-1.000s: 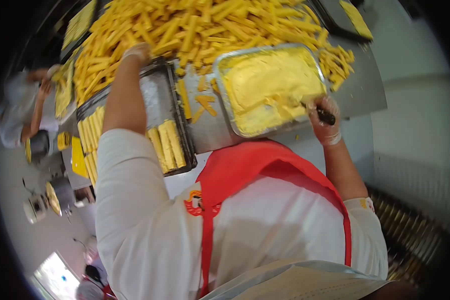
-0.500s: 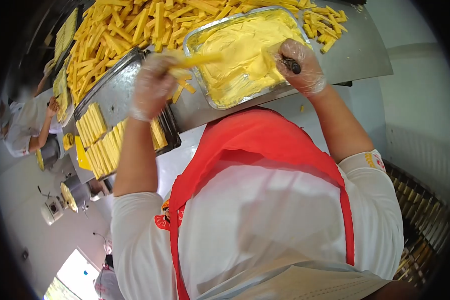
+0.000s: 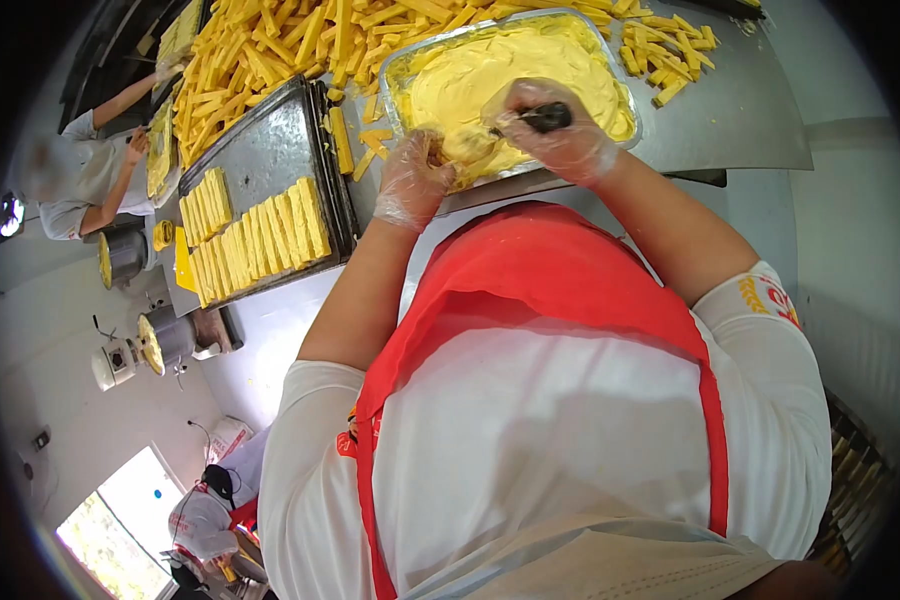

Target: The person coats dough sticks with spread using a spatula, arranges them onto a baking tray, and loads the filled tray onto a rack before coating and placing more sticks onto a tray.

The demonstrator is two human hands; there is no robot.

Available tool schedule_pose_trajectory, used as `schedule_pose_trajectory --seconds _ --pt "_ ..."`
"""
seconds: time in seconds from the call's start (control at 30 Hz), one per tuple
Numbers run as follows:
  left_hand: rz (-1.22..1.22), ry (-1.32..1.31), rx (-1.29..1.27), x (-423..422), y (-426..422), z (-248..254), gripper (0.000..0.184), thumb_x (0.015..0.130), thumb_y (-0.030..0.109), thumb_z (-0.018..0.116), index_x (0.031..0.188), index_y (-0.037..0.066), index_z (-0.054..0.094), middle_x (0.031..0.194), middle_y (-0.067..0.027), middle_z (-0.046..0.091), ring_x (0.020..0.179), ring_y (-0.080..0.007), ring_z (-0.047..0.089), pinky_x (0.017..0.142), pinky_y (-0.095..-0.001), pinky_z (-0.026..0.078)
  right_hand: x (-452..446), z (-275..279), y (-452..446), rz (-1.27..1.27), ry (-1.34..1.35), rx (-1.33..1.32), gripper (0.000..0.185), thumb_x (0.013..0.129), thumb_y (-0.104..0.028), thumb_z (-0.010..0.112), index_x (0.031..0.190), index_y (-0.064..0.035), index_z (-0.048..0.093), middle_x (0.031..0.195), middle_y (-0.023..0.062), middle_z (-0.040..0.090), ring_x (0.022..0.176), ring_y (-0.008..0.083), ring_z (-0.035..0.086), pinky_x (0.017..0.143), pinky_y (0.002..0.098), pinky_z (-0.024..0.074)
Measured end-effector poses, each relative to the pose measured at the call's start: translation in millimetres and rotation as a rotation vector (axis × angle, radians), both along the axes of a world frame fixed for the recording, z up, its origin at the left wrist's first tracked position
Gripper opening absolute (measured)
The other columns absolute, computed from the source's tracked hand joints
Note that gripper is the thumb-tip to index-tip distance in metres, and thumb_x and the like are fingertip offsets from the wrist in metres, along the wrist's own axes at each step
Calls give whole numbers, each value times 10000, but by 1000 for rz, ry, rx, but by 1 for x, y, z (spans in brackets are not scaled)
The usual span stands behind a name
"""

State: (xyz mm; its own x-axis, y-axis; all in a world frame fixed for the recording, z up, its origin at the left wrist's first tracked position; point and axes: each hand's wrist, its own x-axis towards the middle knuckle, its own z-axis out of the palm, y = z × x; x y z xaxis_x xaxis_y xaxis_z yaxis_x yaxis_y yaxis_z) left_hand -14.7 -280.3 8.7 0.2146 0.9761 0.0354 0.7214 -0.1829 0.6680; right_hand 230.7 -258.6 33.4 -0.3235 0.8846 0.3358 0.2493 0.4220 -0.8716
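My right hand [image 3: 555,130], in a clear glove, is closed around the dark handle [image 3: 547,117] of a spreading tool over the foil-lined pan [image 3: 635,118] of yellow cream [image 3: 515,65]. At the pan's near left corner, my gloved left hand [image 3: 417,178] has its fingers closed on a yellow stick, mostly hidden by the fingers and cream. Left of the hands lies a black baking tray [image 3: 270,135] with two rows of cream-coated sticks [image 3: 275,232] in its near part.
A big pile of yellow sticks [image 3: 260,50] covers the table's far side, with a smaller heap [image 3: 667,50] right of the pan. A co-worker [image 3: 85,170] stands at the left. Another person [image 3: 205,520] is at the lower left, near pots and a mixer.
My left hand reached to the stick pile, took a stick and brought it right to the pan's near corner. My right hand has moved left with the tool, close to my left hand.
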Motion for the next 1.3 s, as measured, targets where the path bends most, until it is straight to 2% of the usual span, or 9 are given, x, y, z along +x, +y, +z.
schedule_pose_trajectory --seconds 0.1,0.17,0.3,0.43,0.7,0.9,0.97,1.1,1.3 --pt "25 31 -6 7 -6 -1 296 743 94 703 1025 31 642 881 -130 638 780 -272 639 707 -361 519 17 -47 17 -183 169 -222 123 894 -130 676 875 -57 578 748 -42 478 683 90 422 614 279 414" --pt "-90 124 161 2 -5 -6 275 734 109 715 992 45 648 887 -127 630 811 -284 629 712 -379 517 39 -41 31 -141 -92 -82 116 894 -126 662 868 -61 569 732 -23 467 682 99 419 616 276 415" --pt "-376 544 370 -1 -9 -1 247 764 148 694 998 80 657 955 -133 625 920 -318 613 766 -431 518 5 6 -9 93 183 -58 166 888 -138 616 797 -59 502 702 24 400 663 128 400 597 297 396" --pt "-430 569 376 -4 -5 9 232 787 208 698 988 99 662 944 -130 628 909 -315 618 768 -447 517 29 -23 23 9 -99 -114 138 866 -123 656 822 -56 543 725 34 491 670 142 460 613 312 414" --pt "126 115 -236 4 4 26 351 736 250 737 987 8 689 938 -161 706 891 -297 683 825 -373 527 4 -23 4 4 3 96 130 868 -114 613 808 -34 530 757 124 486 715 263 499 662 363 422" --pt "277 -237 -34 -92 4 42 219 761 172 741 897 14 676 868 -156 694 825 -283 682 749 -348 544 23 -45 15 -146 -234 147 160 821 -13 594 762 -32 446 723 136 432 664 311 450 613 396 379" --pt "439 243 325 -163 19 56 247 772 249 723 878 27 695 901 -167 699 836 -329 672 768 -408 534 17 -40 14 -171 -262 183 161 802 21 592 768 -37 446 719 133 426 659 307 447 611 380 383" --pt "786 492 304 -286 44 49 214 795 252 688 873 54 711 905 -160 696 844 -338 664 767 -439 529 12 -45 20 -192 -326 236 158 797 29 594 772 -38 453 717 128 420 654 302 444 616 370 389" --pt "581 982 68 -394 71 0 236 859 276 589 886 81 718 936 -156 702 965 -330 648 864 -415 502 3 -43 20 -235 -394 202 141 776 43 603 805 -30 485 740 152 455 687 348 483 637 402 413"
